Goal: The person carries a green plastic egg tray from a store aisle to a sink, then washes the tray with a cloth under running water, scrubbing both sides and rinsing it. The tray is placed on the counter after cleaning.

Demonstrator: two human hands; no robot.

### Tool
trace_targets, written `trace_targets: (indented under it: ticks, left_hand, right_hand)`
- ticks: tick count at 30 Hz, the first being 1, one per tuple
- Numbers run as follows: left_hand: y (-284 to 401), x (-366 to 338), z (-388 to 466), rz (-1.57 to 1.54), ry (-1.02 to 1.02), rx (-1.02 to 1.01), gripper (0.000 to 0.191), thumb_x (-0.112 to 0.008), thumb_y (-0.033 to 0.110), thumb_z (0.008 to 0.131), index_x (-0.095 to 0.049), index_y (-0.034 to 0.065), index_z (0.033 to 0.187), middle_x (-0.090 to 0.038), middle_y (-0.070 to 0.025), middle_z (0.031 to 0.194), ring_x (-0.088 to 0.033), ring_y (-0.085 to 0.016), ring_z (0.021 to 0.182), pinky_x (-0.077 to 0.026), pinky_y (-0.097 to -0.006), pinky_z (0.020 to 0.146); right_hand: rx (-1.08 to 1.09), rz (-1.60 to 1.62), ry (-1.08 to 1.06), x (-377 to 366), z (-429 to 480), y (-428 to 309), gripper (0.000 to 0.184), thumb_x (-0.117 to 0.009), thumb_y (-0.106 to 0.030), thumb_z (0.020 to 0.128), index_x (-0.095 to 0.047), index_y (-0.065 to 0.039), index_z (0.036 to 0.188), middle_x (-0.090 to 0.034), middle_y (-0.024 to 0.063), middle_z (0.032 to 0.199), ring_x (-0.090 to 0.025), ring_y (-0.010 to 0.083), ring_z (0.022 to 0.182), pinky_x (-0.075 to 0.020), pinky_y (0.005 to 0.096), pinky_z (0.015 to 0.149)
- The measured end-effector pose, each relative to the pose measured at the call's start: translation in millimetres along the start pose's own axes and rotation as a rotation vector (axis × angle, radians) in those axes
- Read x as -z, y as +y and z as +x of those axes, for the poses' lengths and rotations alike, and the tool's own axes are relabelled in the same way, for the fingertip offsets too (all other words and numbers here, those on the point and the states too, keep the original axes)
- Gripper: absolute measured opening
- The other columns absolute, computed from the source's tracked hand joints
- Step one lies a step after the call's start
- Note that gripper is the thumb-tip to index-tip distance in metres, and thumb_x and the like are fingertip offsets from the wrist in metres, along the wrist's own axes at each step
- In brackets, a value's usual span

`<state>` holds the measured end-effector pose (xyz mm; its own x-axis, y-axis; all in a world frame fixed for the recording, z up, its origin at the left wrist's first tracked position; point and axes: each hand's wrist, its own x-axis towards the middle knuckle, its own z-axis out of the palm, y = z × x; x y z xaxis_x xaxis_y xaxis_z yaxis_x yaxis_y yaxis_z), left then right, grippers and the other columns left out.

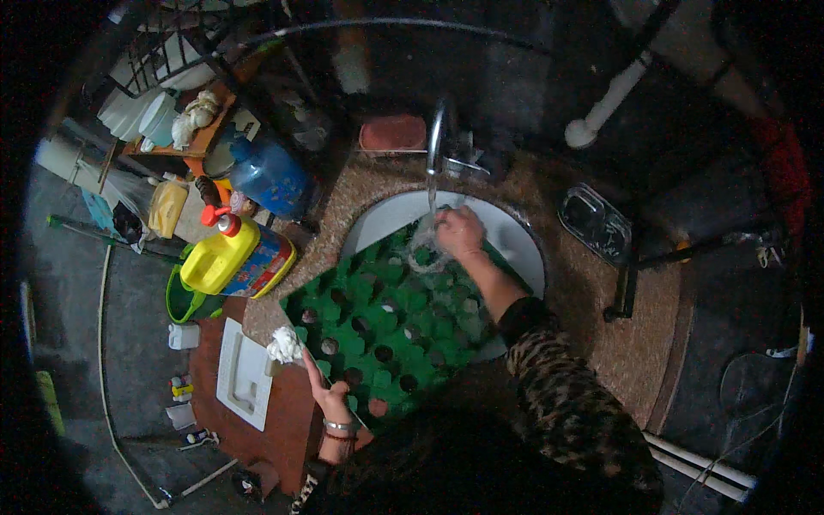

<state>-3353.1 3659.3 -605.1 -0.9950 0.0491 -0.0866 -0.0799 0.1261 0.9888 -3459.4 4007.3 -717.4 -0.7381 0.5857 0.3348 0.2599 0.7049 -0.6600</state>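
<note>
A green plastic panel with rows of round holes (pixel 360 302) lies tilted across a white oval sink basin (pixel 515 222). At its near left edge is my left hand (pixel 331 399), thumb over the top and index finger stretched along the side. Just beyond that fingertip, a crumpled white cloth or tissue (pixel 285 345) rests at the panel's corner. Water runs from a chrome tap (pixel 437 138) onto the panel's far part. My right hand (pixel 460 230) is under the stream with curled fingers, close to the panel; whether it holds something is hidden.
A speckled stone counter (pixel 341 193) surrounds the basin. Left stand a yellow detergent jug (pixel 238 254), a blue water bottle (pixel 273 177) and a white soap dish (pixel 245 373). A pink-red dish (pixel 393 132) sits behind the tap, a clear plastic tray (pixel 595 222) on the right.
</note>
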Motion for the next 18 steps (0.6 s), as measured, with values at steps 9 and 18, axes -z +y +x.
trace_targets:
  ticks: [9, 18]
  left_hand:
    - [-1, -7, -4, 0.037, 0.036, -0.02, 0.088, -0.038, -0.011, 0.057, -0.02, 0.0054, 0.142, -0.024, -0.0139, 0.143, -0.027, -0.023, 0.128, -0.026, -0.0287, 0.1]
    - [13, -13, -4, -0.082, 0.037, -0.001, 0.088, -0.04, -0.01, 0.056, -0.021, 0.004, 0.141, -0.032, -0.0144, 0.137, -0.038, -0.023, 0.119, -0.032, -0.0265, 0.094]
  right_hand:
    - [-0.539, 0.618, 0.226, 8, 32, -24, 0.018, -0.057, -0.012, 0.077, -0.066, -0.012, 0.093, -0.063, 0.0081, 0.09, -0.06, 0.0188, 0.08, -0.0469, 0.0308, 0.071]
    - [0.555, 0.381, -0.255, -22, -2, -55, 0.027, -0.055, 0.004, 0.062, -0.069, -0.019, 0.069, -0.056, 0.0017, 0.099, -0.048, 0.0291, 0.103, -0.0383, 0.0397, 0.089]
